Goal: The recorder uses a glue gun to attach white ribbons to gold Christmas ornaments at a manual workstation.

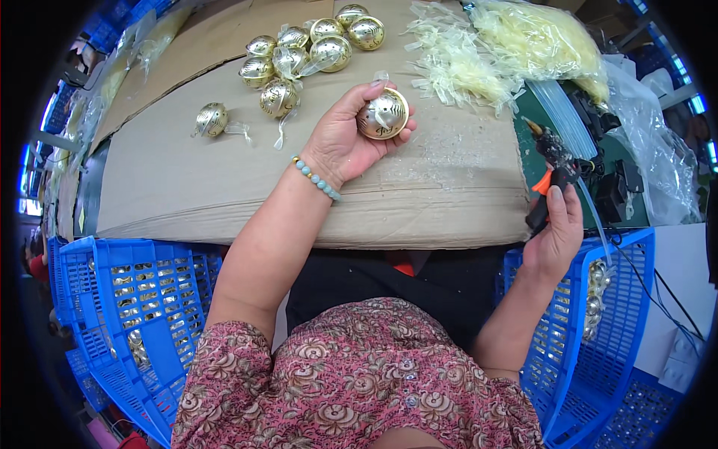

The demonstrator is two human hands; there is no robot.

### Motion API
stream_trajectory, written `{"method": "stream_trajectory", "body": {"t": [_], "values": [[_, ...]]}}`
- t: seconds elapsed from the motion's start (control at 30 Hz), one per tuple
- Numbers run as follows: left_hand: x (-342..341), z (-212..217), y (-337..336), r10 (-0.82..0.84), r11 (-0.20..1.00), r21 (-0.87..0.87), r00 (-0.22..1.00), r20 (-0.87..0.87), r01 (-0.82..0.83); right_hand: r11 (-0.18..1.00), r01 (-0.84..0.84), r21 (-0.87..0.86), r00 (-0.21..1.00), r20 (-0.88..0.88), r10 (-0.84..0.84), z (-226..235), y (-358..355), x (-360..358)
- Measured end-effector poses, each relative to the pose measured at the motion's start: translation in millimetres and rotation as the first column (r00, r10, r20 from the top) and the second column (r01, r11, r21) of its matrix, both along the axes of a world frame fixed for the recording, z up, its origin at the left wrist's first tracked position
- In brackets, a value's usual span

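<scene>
Over the cardboard sheet on the counter, I see the left hand cupping a gold ball ornament, fingers curled around it, a clear loop sticking up from its top. To the right, the right hand grips the handle of a black and orange glue gun, nozzle pointing up and left. A cluster of finished gold ornaments lies farther up the cardboard, one more ornament apart at left. Blue plastic crates flank my lap.
</scene>
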State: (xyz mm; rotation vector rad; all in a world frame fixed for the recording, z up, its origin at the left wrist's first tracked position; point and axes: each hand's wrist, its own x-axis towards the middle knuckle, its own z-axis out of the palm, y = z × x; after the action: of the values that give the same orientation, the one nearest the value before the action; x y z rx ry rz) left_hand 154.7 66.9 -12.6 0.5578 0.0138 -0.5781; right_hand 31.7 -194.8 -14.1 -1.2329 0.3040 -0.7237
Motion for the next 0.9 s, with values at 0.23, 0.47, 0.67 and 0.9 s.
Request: {"method": "stream_trajectory", "body": {"t": [0.23,0.47,0.67,0.9], "values": [[3,-2,-1,-0.003,1.0,-0.017,1.0,0.008,0.003,0.854,-0.498,0.155,0.841,-0.157,0.518,6,45,8],[0,-2,-2,0.01,0.998,-0.06,1.0,-0.016,-0.011,0.794,-0.602,0.087,0.786,-0.111,0.608,13,77,18],[2,-6,-2,0.014,0.999,-0.032,0.999,-0.031,-0.015,0.812,-0.583,0.006,0.808,-0.095,0.581,7,86,22],[2,-7,-4,0.032,0.999,0.009,0.999,-0.007,-0.032,0.836,-0.549,-0.008,0.832,-0.095,0.546,7,90,22]]}}
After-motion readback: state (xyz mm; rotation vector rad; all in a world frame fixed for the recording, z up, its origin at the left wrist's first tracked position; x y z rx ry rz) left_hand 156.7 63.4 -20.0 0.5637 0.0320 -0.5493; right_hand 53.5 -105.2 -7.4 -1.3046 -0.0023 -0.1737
